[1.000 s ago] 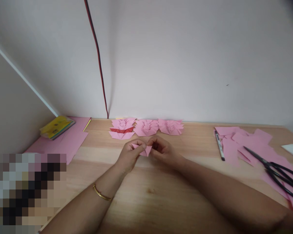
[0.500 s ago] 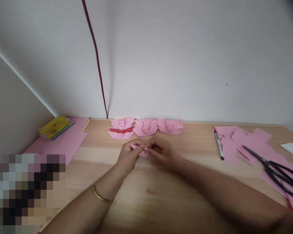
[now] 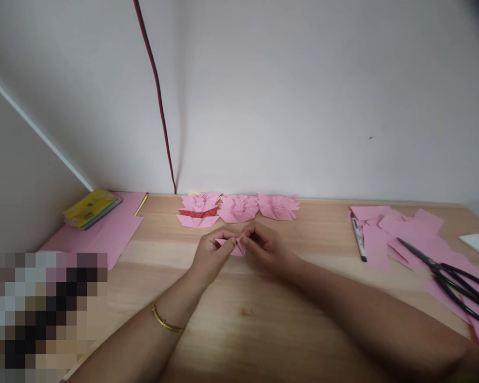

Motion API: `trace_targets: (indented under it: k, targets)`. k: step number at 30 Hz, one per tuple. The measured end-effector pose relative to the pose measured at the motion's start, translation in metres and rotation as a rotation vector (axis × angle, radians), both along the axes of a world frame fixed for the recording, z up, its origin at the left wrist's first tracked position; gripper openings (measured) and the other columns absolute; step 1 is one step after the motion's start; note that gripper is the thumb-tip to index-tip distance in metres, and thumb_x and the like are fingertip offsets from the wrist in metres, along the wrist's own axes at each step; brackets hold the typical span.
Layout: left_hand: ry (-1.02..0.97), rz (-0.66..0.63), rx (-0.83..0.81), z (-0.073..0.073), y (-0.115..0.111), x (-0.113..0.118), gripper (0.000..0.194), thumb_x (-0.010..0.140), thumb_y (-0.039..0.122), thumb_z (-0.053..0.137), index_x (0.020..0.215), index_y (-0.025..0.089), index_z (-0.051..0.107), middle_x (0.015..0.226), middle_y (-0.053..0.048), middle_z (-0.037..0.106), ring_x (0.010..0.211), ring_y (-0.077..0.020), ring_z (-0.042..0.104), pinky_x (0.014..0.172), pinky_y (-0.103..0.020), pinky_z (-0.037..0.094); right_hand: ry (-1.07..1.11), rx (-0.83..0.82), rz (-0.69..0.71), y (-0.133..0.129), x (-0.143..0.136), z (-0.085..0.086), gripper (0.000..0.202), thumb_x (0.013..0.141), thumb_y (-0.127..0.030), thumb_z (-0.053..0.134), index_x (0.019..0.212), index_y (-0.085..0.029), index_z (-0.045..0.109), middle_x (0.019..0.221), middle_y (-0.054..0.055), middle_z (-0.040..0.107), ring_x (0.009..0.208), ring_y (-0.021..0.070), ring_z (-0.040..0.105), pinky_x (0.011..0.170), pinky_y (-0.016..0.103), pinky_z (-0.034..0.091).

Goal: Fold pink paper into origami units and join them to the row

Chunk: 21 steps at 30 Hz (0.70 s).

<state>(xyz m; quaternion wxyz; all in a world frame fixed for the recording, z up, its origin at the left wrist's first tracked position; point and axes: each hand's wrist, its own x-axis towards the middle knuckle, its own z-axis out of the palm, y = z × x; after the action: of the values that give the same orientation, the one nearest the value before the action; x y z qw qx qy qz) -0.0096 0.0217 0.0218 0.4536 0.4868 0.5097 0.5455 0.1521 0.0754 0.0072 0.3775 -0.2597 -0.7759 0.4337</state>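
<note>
A small folded piece of pink paper [image 3: 237, 249] is held over the middle of the wooden table. My left hand [image 3: 211, 256] pinches its left side, thumb on top. At the right end, my right hand [image 3: 268, 248] grips the paper between thumb and fingers. Parts of the paper are hidden behind the fingers. Just beyond my hands lie folded pink paper pieces in a row: a stack with a red strip [image 3: 198, 213] on the left, a pleated pink one [image 3: 238, 208] in the middle and another pleated one [image 3: 278, 206] on the right.
On the right are pink paper pieces [image 3: 411, 226], a marker [image 3: 358, 238] and black-handled scissors [image 3: 443, 272]. A yellow packet [image 3: 91, 207] rests on large pink sheets [image 3: 122, 234] at the left. A red and black cable [image 3: 159, 93] runs down the wall. The lower left corner is pixelated.
My right hand's thumb and fingers have shifted onto the right end of the folded paper, and the paper has turned slightly. My left hand keeps its pinch.
</note>
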Motion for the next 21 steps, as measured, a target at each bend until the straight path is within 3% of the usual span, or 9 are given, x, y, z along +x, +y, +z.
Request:
trace_targets:
  k: [9,16,21]
  targets:
    - [0.113,0.063,-0.026,0.0038,-0.0018,0.0045,0.011,0.069,0.018,0.063,0.059,0.015,0.064,0.061,0.0,0.058,0.058,-0.0109,0.048,0.055,-0.021,0.035,0.014,-0.059,0.001,-0.0036,-0.0022,-0.0007,0.016,0.09,-0.031,0.049,0.079,-0.018,0.049,0.072,0.001,0.053,0.064,0.012,0.047,0.059,0.025,0.038]
    - [0.173,0.049,0.059,0.0042,-0.0016,0.0043,0.009,0.07,0.016,0.063,0.074,0.018,0.07,0.078,-0.004,0.067,0.076,-0.0162,0.058,0.071,-0.024,0.042,0.022,-0.09,-0.055,0.0014,-0.0008,-0.0031,0.018,0.089,-0.034,0.05,0.08,-0.019,0.05,0.07,0.0,0.052,0.063,0.0122,0.047,0.059,0.024,0.038]
    - [0.242,0.06,0.098,0.0011,-0.0016,0.0038,0.009,0.071,0.015,0.063,0.077,0.018,0.07,0.08,-0.004,0.067,0.077,-0.0166,0.059,0.074,-0.026,0.043,0.029,-0.085,-0.034,0.004,-0.0001,-0.0041,0.017,0.089,-0.034,0.05,0.08,-0.019,0.05,0.07,0.0,0.053,0.064,0.0122,0.048,0.06,0.025,0.039]
